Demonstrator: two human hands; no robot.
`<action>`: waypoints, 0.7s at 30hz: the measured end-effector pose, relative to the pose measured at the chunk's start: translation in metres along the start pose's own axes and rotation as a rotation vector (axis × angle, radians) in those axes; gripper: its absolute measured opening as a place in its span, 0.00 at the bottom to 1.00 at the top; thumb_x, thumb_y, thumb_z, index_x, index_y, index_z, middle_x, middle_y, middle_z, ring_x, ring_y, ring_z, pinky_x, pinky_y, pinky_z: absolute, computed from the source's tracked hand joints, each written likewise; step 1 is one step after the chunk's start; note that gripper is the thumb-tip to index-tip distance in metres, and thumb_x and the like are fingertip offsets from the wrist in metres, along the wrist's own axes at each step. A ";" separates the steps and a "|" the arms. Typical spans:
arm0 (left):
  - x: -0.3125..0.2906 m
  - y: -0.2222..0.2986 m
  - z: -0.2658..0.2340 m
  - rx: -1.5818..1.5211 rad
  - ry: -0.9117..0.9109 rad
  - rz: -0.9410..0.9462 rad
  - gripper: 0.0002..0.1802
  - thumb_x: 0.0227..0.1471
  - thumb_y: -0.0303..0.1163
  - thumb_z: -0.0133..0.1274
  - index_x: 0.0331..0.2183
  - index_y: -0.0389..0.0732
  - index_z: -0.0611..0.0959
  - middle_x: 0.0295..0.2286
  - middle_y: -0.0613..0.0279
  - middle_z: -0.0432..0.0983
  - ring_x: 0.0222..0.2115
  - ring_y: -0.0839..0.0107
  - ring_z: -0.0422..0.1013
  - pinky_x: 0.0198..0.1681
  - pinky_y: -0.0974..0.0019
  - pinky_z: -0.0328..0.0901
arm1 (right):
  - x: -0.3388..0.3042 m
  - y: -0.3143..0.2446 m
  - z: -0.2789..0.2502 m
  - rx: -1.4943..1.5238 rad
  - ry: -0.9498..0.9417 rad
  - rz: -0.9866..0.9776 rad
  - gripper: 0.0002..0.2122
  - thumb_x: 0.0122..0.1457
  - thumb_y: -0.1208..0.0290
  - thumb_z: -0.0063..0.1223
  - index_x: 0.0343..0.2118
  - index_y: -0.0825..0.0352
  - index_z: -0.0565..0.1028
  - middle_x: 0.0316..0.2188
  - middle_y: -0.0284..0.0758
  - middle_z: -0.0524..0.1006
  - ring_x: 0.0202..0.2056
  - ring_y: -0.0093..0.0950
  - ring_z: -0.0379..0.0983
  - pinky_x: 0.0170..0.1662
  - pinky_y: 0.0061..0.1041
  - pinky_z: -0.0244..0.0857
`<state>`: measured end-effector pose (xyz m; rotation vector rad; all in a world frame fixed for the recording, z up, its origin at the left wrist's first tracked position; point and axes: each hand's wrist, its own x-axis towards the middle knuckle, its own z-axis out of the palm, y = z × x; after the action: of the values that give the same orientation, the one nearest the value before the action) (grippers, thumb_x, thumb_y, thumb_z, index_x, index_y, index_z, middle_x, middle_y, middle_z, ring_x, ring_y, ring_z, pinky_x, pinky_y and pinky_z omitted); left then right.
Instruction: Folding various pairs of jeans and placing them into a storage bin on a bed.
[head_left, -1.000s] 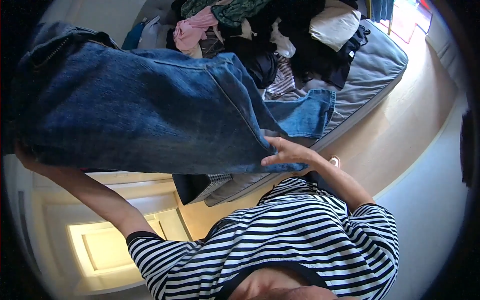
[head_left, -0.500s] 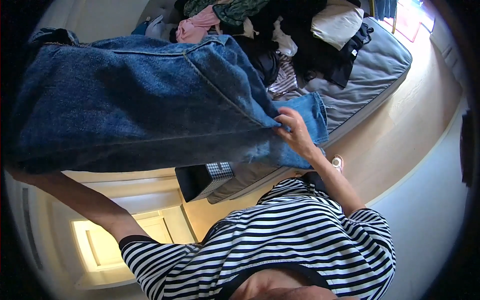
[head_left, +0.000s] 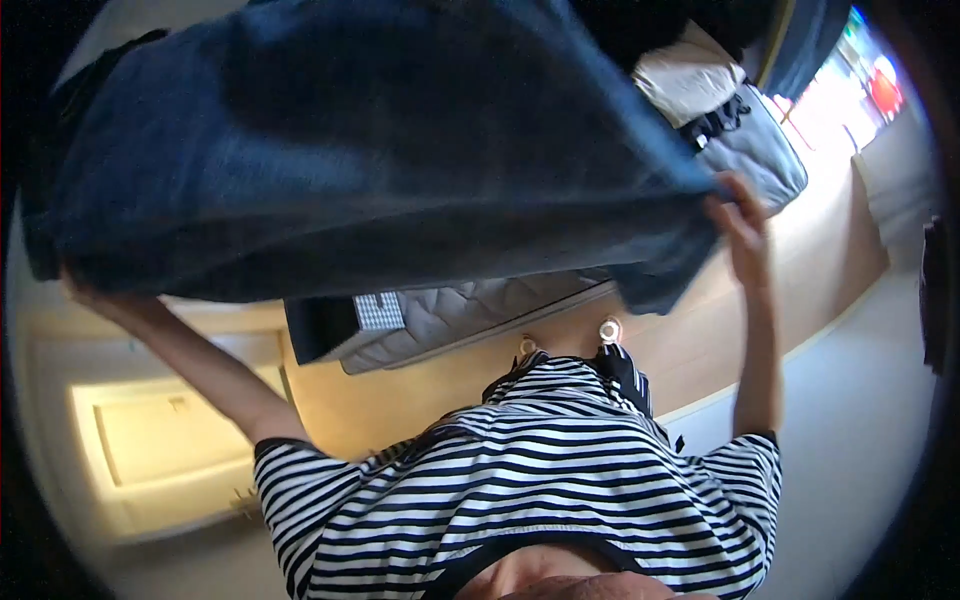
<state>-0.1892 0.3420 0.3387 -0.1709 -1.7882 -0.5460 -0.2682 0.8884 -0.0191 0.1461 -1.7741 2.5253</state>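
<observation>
A pair of blue jeans (head_left: 400,160) is stretched wide between my two hands, held up in front of me and filling much of the upper left. My right hand (head_left: 741,222) pinches the denim at its right end, where a lower flap hangs down. At the far left, my left hand (head_left: 88,290) grips the lower corner near the waist end; most of its fingers are hidden by the cloth. Some blur softens the fabric. Behind it, most of the bed and its clothes are covered from sight.
A grey mattress (head_left: 480,312) shows below and right of the jeans. On it lie a cream garment (head_left: 690,75) and dark clothing. A black box with a checked side (head_left: 380,312) stands at its near left. A lit pale door (head_left: 165,440) is at lower left.
My right hand has moved right and slightly up, pulling the jeans out wider. The jeans now hide more of the bed, and the leg end has lifted off the mattress.
</observation>
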 end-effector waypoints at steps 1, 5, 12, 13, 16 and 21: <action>-0.029 0.000 0.004 -0.106 0.100 -0.214 0.29 0.56 0.45 0.39 0.52 0.35 0.71 0.51 0.48 0.66 0.51 0.54 0.65 0.55 0.53 0.60 | 0.019 -0.021 -0.011 -0.071 -0.062 -0.040 0.14 0.58 0.75 0.50 0.48 0.68 0.71 0.38 0.31 0.74 0.39 0.17 0.70 0.45 0.17 0.64; -0.143 -0.020 0.012 -0.325 0.346 -0.676 0.31 0.55 0.51 0.38 0.54 0.40 0.70 0.53 0.54 0.65 0.53 0.57 0.62 0.56 0.54 0.59 | 0.113 -0.111 -0.003 -0.701 -0.292 -0.019 0.12 0.56 0.68 0.55 0.41 0.67 0.76 0.31 0.28 0.75 0.35 0.16 0.69 0.41 0.16 0.60; -0.393 -0.144 0.011 -0.499 0.733 -1.322 0.29 0.54 0.49 0.43 0.50 0.38 0.72 0.49 0.56 0.69 0.50 0.57 0.65 0.55 0.52 0.59 | 0.239 -0.002 0.117 -1.189 -0.743 0.118 0.16 0.52 0.61 0.56 0.37 0.70 0.76 0.31 0.35 0.75 0.35 0.25 0.71 0.41 0.24 0.62; -0.448 -0.165 0.011 -0.595 0.769 -1.380 0.25 0.53 0.45 0.45 0.49 0.40 0.73 0.47 0.56 0.71 0.48 0.58 0.67 0.53 0.53 0.61 | 0.252 0.043 0.119 -1.373 -0.824 -0.038 0.16 0.53 0.62 0.55 0.38 0.71 0.76 0.33 0.37 0.76 0.36 0.26 0.72 0.42 0.25 0.63; -0.642 -0.229 -0.025 -0.646 0.791 -1.500 0.18 0.49 0.39 0.53 0.42 0.42 0.76 0.40 0.58 0.74 0.43 0.63 0.70 0.47 0.52 0.64 | 0.269 0.215 0.121 -1.379 -0.909 -0.072 0.16 0.51 0.65 0.56 0.41 0.68 0.77 0.41 0.44 0.76 0.45 0.37 0.71 0.50 0.31 0.62; -0.718 -0.244 -0.024 -0.144 0.554 -2.259 0.20 0.43 0.37 0.57 0.40 0.41 0.74 0.35 0.61 0.73 0.39 0.66 0.69 0.41 0.55 0.64 | 0.192 0.378 0.118 -1.641 -0.792 -0.087 0.21 0.50 0.71 0.55 0.50 0.64 0.70 0.48 0.40 0.70 0.50 0.40 0.66 0.52 0.38 0.60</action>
<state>-0.0546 0.2348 -0.4008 1.8944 -0.6364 -1.9089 -0.4900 0.6470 -0.3127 1.0624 -3.1942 0.2541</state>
